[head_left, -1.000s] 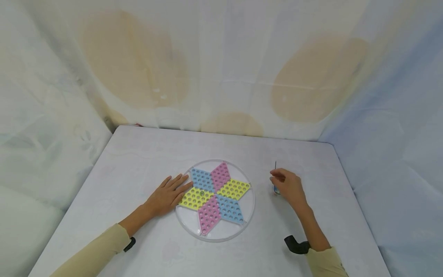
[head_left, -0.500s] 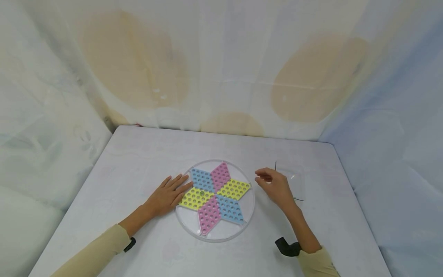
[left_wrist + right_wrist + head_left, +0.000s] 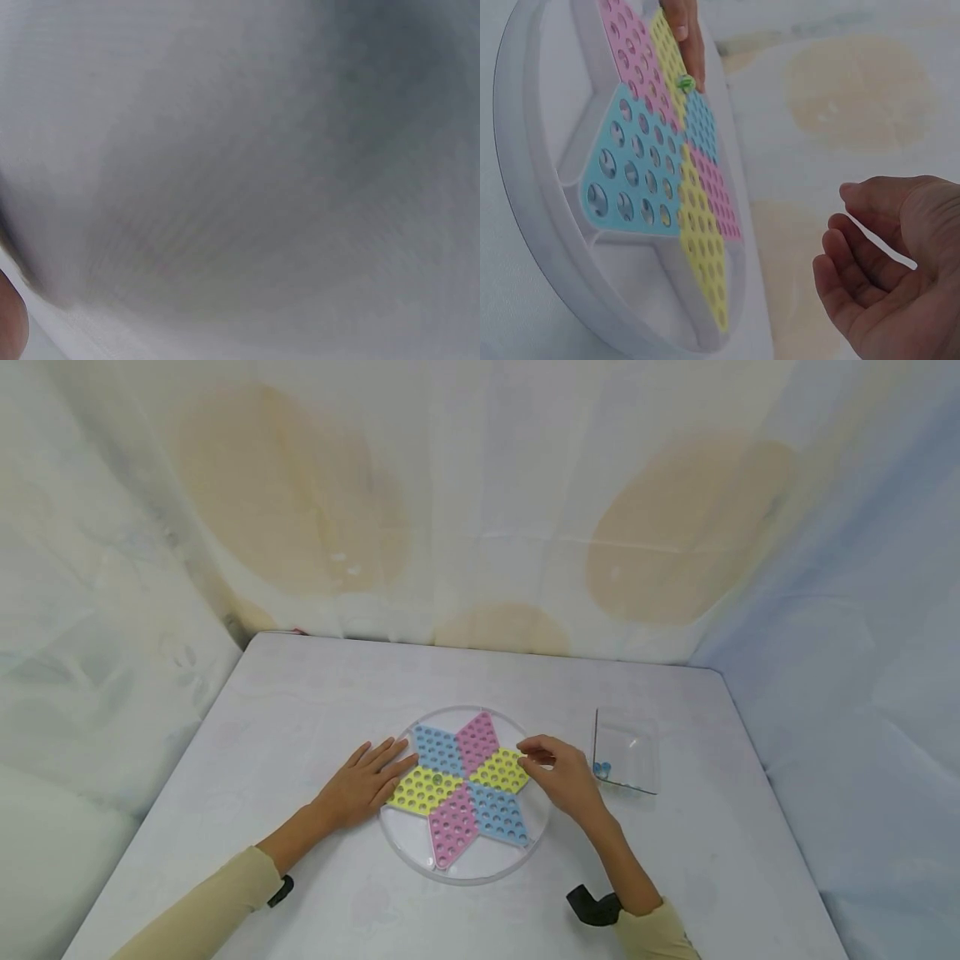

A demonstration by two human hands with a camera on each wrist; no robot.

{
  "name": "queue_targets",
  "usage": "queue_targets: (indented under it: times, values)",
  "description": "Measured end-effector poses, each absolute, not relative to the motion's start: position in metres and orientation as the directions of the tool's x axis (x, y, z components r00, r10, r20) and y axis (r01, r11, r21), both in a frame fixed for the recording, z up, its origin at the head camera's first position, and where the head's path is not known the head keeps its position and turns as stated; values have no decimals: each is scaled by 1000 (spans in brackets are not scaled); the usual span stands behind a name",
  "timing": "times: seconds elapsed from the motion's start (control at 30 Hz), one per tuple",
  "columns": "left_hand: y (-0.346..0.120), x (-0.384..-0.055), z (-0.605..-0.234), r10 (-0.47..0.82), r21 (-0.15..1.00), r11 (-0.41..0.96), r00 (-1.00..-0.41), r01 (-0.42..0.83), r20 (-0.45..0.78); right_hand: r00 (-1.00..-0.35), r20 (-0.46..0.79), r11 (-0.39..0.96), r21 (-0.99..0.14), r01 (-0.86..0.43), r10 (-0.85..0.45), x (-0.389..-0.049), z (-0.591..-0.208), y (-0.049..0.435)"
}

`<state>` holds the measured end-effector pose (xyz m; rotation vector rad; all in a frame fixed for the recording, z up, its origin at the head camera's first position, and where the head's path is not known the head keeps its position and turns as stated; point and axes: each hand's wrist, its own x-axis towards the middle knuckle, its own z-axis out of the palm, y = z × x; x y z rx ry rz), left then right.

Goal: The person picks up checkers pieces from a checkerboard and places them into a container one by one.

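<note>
A round Chinese checkers board (image 3: 411, 850) with a pink, yellow and blue star lies on the table. My left hand (image 3: 363, 785) rests at its left edge, fingers straight and spread, the tips over the rim. One green-and-white marble (image 3: 685, 83) sits in a hole of the left yellow point. My right hand (image 3: 558, 774) is above the board's right edge, near the right yellow point. Its fingers are curled, with thumb and index fingertips (image 3: 841, 222) close together. Whether something small is between them is hidden. The left wrist view shows mostly blurred grey-white.
A clear square box (image 3: 630, 752) stands to the right of the board, with a few blue marbles (image 3: 602, 769) in its near left corner. White table surface (image 3: 712, 827) surrounds both. Pale curtains (image 3: 495, 510) hang behind and at the sides.
My right hand has moved left from the clear box to the board's right edge, uncovering the box and its blue marbles. My left hand has stayed in place.
</note>
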<state>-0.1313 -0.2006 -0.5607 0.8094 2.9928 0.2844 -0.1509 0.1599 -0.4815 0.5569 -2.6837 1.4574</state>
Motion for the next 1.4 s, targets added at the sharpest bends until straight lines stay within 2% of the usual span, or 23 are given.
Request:
queue_targets:
  times: [0.4, 0.6, 0.93, 1.4]
  values:
    - [-200, -131, -558, 501, 193, 846, -865, 497, 27, -887, 144, 412, -845, -341, -438, -142, -500, 128]
    - [-199, -130, -556, 508, 191, 841, -860, 506, 44, -891, 84, 429, -854, -295, -446, -142, -508, 114]
    - [-198, -131, -555, 503, 183, 846, -864, 501, 37, -871, 76, 384, -876, -291, -485, -146, -512, 95]
    - [-198, -130, -551, 510, 186, 840, -859, 509, 46, -865, 11, 453, -848, -274, -502, -153, -522, 74]
